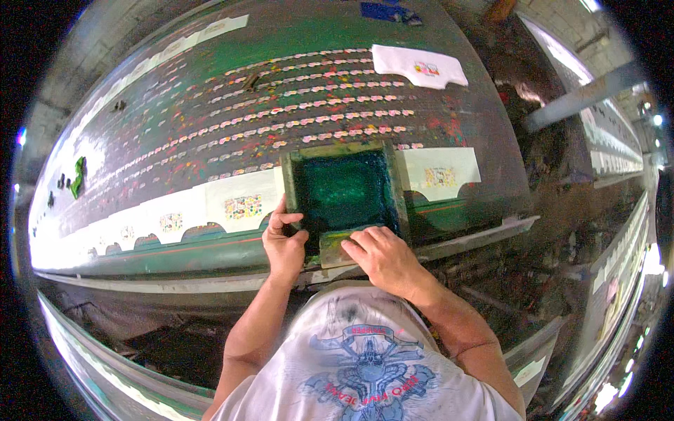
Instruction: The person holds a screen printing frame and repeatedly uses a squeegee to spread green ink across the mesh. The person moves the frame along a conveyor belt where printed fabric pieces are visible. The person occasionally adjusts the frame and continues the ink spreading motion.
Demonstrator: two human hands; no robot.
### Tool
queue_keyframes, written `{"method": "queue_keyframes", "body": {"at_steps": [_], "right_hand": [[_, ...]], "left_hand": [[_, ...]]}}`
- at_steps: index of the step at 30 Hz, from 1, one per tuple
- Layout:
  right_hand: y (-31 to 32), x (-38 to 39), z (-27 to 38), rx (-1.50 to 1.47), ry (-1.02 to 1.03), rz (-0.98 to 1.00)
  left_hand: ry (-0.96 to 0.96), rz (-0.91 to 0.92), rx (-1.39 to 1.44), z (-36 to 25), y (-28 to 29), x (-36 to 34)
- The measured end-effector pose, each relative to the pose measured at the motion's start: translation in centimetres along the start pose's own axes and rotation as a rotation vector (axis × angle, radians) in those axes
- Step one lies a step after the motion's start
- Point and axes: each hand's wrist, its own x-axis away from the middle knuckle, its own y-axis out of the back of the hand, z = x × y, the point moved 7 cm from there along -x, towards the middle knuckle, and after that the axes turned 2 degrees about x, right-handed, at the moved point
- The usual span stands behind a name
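Note:
A wooden screen-printing frame (396,189) with a dark green, ink-stained mesh lies on the long table, over the row of white shirt pieces. My left hand (284,242) is closed on its left side, near the lower corner. At the near side, my right hand (382,258) grips the top of a yellowish, ink-smeared squeegee (334,250), whose lower edge is hidden. Just right of the frame lies a white shirt piece (441,172) with a colourful print. Left of it, another printed piece (242,203) lies flat.
The long dark green table (449,224) has a pale rail (484,231) along its near edge. Rows of small coloured print marks (281,105) cover its surface. A white printed garment piece (420,65) lies at the far right, dark blue cloth (390,12) beyond it. A grey beam (583,97) slants at right.

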Motion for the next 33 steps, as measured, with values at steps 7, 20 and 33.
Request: {"method": "queue_keyframes", "body": {"at_steps": [7, 20, 33], "right_hand": [[3.5, -6.9, -4.1, -0.220, -0.017, 0.214], [1.4, -10.8, -6.2, 0.005, -0.120, -0.139], [0.2, -2.0, 2.2, 0.004, -0.087, -0.043]], "left_hand": [[-0.086, -0.009, -0.032, 1.0, -0.1, 0.1], [-0.115, 0.044, -0.141, -0.4, 0.1, 0.5], [-0.204, 0.012, -0.069, -1.1, 0.4, 0.3]]}}
